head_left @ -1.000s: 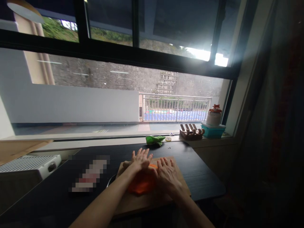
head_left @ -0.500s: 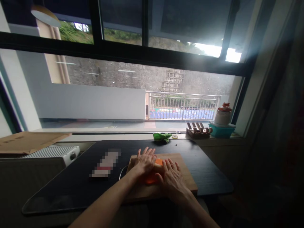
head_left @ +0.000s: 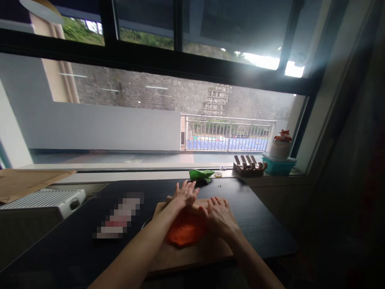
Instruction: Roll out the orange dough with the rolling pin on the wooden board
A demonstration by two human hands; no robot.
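Observation:
A flattened sheet of orange dough (head_left: 185,229) lies on a wooden board (head_left: 192,257). A pale wooden rolling pin (head_left: 169,198) runs across the dough's far edge, mostly covered by my hands. On its left part rests my left hand (head_left: 186,194), fingers stretched forward and apart. My right hand (head_left: 219,210) lies flat over the right part, fingers extended. Neither hand is wrapped round the pin. Part of the dough is hidden under my left forearm.
The board is on a dark table (head_left: 258,224). At the back lies a green cloth (head_left: 201,175) beside a small roll of tape (head_left: 218,175). A blurred-out item (head_left: 120,216) is at left. A brown rack (head_left: 249,166) and a teal box (head_left: 278,164) stand on the sill.
Both hands have moved away from me with the rolling pin, towards the board's far edge. More of the orange dough shows in front of them. The view has shifted a little.

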